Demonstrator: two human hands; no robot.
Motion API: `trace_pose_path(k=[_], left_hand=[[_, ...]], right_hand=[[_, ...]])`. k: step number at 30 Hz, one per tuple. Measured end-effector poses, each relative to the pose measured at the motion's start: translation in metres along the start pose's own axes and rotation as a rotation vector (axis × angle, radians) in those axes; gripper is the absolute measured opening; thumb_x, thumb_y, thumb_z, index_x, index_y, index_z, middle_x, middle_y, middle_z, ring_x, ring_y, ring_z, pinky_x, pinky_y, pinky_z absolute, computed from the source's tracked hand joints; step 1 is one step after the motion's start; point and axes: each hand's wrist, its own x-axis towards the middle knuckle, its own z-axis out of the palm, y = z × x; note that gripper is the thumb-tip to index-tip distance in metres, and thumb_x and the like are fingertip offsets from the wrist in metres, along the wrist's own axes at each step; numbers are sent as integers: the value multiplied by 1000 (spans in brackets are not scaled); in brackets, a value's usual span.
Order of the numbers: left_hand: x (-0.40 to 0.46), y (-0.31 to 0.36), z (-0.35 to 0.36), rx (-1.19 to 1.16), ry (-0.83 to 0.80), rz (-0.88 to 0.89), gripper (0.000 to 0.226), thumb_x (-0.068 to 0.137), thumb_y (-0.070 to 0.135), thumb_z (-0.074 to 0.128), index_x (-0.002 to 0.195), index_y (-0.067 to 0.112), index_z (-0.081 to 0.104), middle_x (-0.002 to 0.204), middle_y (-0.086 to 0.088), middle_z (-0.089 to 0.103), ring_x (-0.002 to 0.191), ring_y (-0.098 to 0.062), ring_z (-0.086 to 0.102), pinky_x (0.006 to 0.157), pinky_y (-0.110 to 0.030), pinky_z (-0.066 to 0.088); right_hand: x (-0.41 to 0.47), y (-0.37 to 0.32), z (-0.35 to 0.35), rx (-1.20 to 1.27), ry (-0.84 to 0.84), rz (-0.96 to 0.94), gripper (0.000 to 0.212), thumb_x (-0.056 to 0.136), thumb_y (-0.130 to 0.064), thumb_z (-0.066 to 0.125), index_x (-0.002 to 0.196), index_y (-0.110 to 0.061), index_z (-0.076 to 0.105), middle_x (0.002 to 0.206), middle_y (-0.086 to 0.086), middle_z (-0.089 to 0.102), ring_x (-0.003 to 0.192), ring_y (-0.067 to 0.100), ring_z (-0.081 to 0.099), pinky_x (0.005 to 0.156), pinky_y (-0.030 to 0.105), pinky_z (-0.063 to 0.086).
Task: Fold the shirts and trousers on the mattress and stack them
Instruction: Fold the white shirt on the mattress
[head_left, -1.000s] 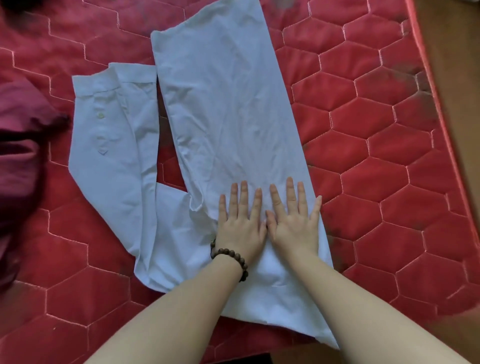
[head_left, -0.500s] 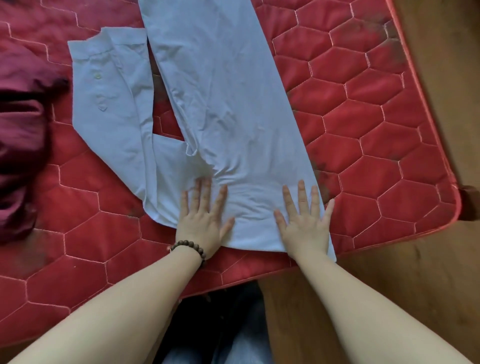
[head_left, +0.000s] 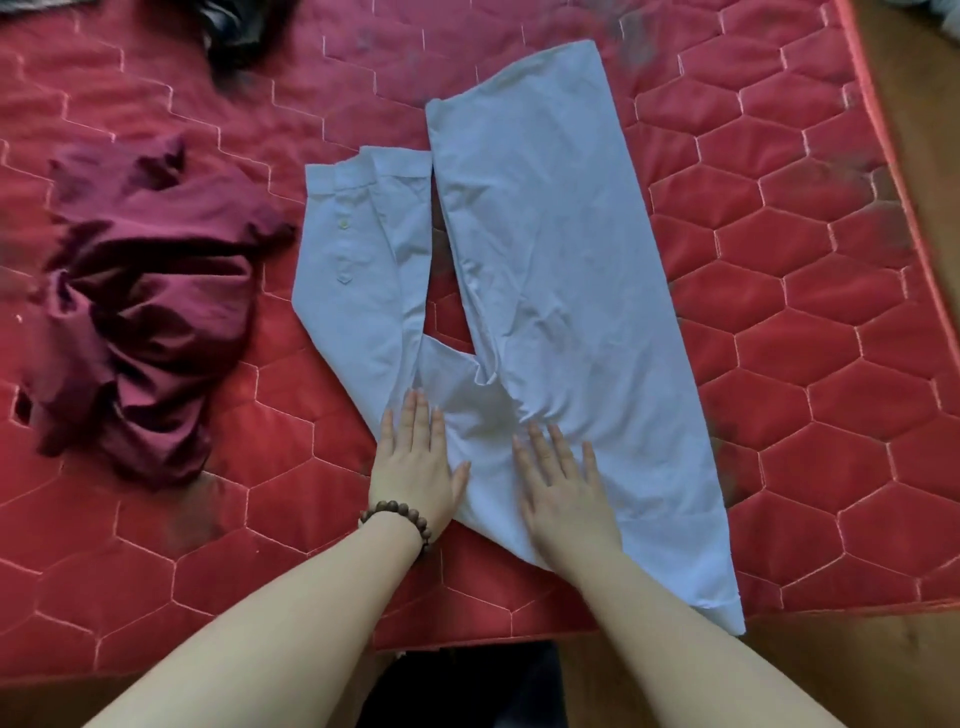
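At the top edge of the view a dark, blurred shape (head_left: 244, 31) is cut off, and I cannot tell what it is. The top right corner also shows a small grey patch that is too little to name. The near edge of the red quilted mattress (head_left: 810, 395) is partly covered by the two forearms, and below it a dark piece of clothing of the person is only partly seen. On the right a strip of wooden floor (head_left: 924, 171) is cut by the frame.

One pale blue shirt (head_left: 561, 291) lies flat on the mattress, folded into a long narrow panel that runs from the far middle toward the near right corner; its lowest corner reaches over the mattress edge. One sleeve (head_left: 358, 265) lies beside the panel on the left, with a cuff and one small button on it; a second sleeve is not visible. One dark red garment (head_left: 140, 312) lies crumpled on the left, well apart from the shirt; which kind of garment it is I cannot tell.

Two hands are in view. The left hand (head_left: 415, 462), with one bead bracelet (head_left: 397, 519) on the wrist, lies flat with straight fingers (head_left: 421, 415) at the base of the sleeve, partly on the mattress. The right hand (head_left: 566, 488) presses flat on the panel, fingers straight and spread, gripping nothing.
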Motion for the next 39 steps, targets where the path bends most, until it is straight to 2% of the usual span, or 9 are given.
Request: trace_pose_path(k=[6, 11, 13, 21, 26, 30, 34, 37, 39], left_hand=[[50, -32, -18, -58, 19, -71, 65, 98, 48, 12, 153, 15, -1, 159, -15, -14, 146, -29, -17, 115, -50, -13], [92, -60, -24, -120, -1, -110, 55, 101, 41, 16, 153, 27, 4, 158, -15, -17, 147, -29, -13, 117, -46, -7], [109, -71, -26, -167, 1, -116, 54, 101, 39, 20, 152, 28, 8, 158, -14, -19, 146, -30, -14, 118, -45, -5], [147, -106, -38, -481, 141, 73, 57, 99, 12, 33, 152, 8, 13, 160, -14, -4, 148, -24, 3, 119, -31, 5], [112, -139, -43, -624, 238, -6, 56, 97, 11, 36, 149, 0, 18, 159, -17, 5, 148, -24, 2, 120, -31, 4], [65, -170, -35, -665, 283, -99, 59, 87, 0, 49, 142, -10, 30, 154, -24, 18, 146, -32, 14, 118, -41, 20], [29, -196, -18, -827, 194, -208, 61, 91, 1, 48, 146, -4, 23, 157, -18, 13, 147, -31, 11, 120, -34, 11], [25, -212, -10, -774, 263, -211, 63, 86, 1, 57, 144, 0, 33, 154, -19, 23, 144, -34, 20, 119, -41, 20], [35, -221, -17, -814, 315, -225, 62, 84, 1, 59, 142, 1, 37, 152, -19, 28, 142, -31, 26, 118, -40, 23]], right_hand=[[75, -50, -28, 122, 138, -227, 57, 83, -14, 65, 137, -4, 50, 147, 14, 42, 138, 28, 38, 113, 49, 28], [141, -65, -37, 215, 127, -290, 56, 100, -16, 34, 152, -9, 14, 161, 9, 5, 149, 24, 2, 118, 35, -10], [163, -69, -39, 234, 113, -282, 56, 102, -22, 28, 153, -14, 7, 161, 7, -4, 149, 20, -8, 118, 31, -13], [227, -97, -78, 547, 91, -155, 59, 96, -12, 38, 153, -16, 21, 160, 9, 15, 148, 19, 10, 120, 34, 8], [235, -135, -87, 494, 47, -217, 57, 99, -13, 33, 153, -16, 16, 161, 8, 9, 148, 20, 10, 119, 37, 7], [222, -177, -78, 354, 65, -357, 58, 97, -7, 38, 152, -13, 21, 160, 12, 15, 147, 26, 15, 118, 42, 16], [206, -212, -56, 143, -80, -420, 61, 96, -17, 39, 153, -20, 16, 160, 9, 13, 147, 29, 11, 119, 45, 9], [204, -227, -51, 149, -16, -370, 60, 91, -33, 23, 148, -18, 31, 148, 8, 35, 137, 29, 30, 116, 41, 17], [208, -235, -53, 294, 59, -283, 60, 86, -29, 29, 142, -12, 41, 141, 7, 44, 131, 27, 37, 113, 41, 23]])
